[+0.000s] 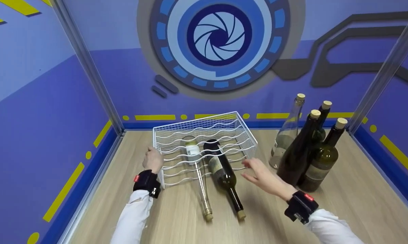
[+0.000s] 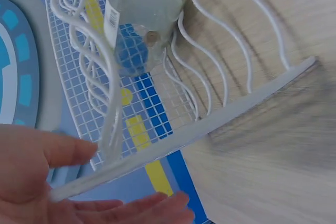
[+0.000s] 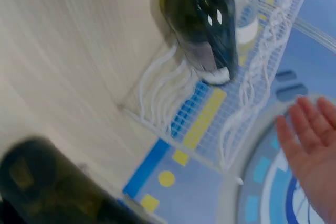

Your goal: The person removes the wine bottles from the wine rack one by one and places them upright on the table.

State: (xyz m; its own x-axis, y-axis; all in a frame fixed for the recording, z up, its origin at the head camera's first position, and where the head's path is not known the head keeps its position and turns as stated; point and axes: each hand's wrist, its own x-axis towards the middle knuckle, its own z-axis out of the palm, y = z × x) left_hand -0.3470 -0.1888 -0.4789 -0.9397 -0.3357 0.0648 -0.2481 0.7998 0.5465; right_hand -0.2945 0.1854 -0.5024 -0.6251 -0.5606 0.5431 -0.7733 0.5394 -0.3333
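Observation:
A white wire wine rack (image 1: 204, 127) with wavy rails stands on the table. A clear glass bottle (image 1: 200, 179) and a dark wine bottle (image 1: 224, 176) lie side by side on its lower rails, their corked necks pointing towards me. My left hand (image 1: 153, 160) holds the rack's left side, the thumb and fingers (image 2: 73, 150) on either side of the white side rail (image 2: 157, 150). Just off the rack's right front corner, my right hand (image 1: 263, 176) has its fingers extended and holds nothing. In the right wrist view, that hand (image 3: 312, 153) appears apart from the rack.
Several corked bottles stand upright right of the rack: a clear bottle (image 1: 282, 144) at the back, a tall dark bottle (image 1: 297, 156) in front, and an olive-green bottle (image 1: 321, 169) with a label among them. Blue printed walls (image 1: 122, 84) enclose the wooden table (image 1: 176, 217).

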